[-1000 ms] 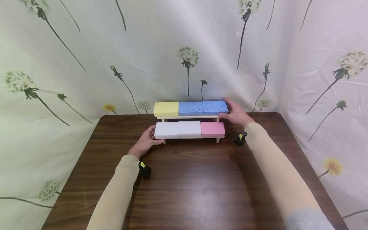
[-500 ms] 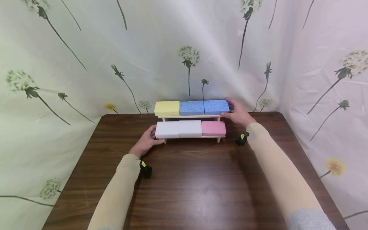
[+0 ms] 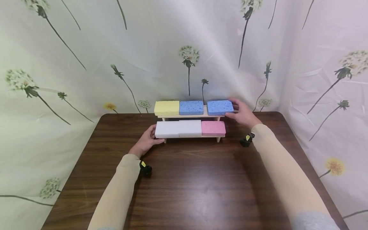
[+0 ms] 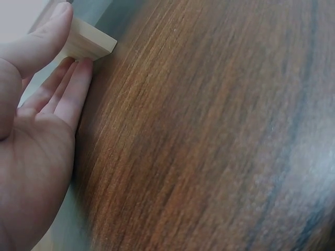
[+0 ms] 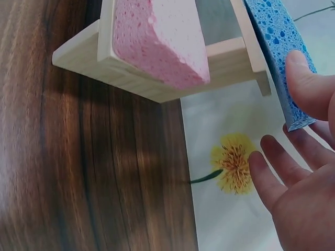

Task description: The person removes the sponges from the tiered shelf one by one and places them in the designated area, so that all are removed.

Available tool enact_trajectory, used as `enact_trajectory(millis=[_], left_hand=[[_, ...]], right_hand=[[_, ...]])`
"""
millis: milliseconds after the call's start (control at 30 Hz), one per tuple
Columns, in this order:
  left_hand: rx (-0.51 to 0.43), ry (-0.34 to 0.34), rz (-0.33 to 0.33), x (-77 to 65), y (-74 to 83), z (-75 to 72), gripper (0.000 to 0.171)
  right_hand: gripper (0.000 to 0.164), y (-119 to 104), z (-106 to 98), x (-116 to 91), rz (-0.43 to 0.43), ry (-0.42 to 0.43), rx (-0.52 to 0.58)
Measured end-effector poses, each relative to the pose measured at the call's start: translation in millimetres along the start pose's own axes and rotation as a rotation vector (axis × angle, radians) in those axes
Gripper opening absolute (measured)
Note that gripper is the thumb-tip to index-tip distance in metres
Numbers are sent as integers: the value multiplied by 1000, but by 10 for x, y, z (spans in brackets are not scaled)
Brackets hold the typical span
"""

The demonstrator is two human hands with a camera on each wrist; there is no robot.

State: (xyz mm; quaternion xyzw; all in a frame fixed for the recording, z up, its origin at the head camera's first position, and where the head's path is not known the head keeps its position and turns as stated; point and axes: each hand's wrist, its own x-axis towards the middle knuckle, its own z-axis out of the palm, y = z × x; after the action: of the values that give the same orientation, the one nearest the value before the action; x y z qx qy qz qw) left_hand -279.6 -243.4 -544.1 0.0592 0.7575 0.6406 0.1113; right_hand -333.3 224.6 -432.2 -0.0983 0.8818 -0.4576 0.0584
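A floral curtain (image 3: 184,48) printed with dandelions hangs behind and to both sides of a dark wooden table (image 3: 189,185). At the far middle of the table stands a small two-step wooden rack (image 3: 205,112).

On the upper, far step lie three sponges in a row: a yellow sponge (image 3: 166,108) at the left, a blue sponge (image 3: 191,107) touching it in the middle, and a second blue sponge (image 3: 219,107) at the right, set a little apart from its neighbour and overhanging the rack's right end. On the lower, near step lie two white sponges (image 3: 178,128), side by side and touching, with a pink sponge (image 3: 213,128) touching them on the right.

The right hand (image 3: 243,113) is at the right end of the second blue sponge, with the thumb on its near face and the fingers curled round its far side and end (the right wrist view shows the thumb tip pressed on the sponge while the other fingers spread loosely below it).

The left hand (image 3: 146,141) rests at the left end of the lower step, thumb on top beside the white sponges, fingers straight and together against the rack's leg.
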Motion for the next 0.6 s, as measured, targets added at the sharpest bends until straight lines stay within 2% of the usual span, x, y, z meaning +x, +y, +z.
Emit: enact_trajectory(millis=[300, 600], left_hand=[[10, -2, -10, -15, 7, -4, 86], [2, 1, 6, -11, 0, -5, 86]], right_hand=[[73, 76, -143, -114, -3, 10, 21], [78, 134, -296, -215, 16, 20, 37]])
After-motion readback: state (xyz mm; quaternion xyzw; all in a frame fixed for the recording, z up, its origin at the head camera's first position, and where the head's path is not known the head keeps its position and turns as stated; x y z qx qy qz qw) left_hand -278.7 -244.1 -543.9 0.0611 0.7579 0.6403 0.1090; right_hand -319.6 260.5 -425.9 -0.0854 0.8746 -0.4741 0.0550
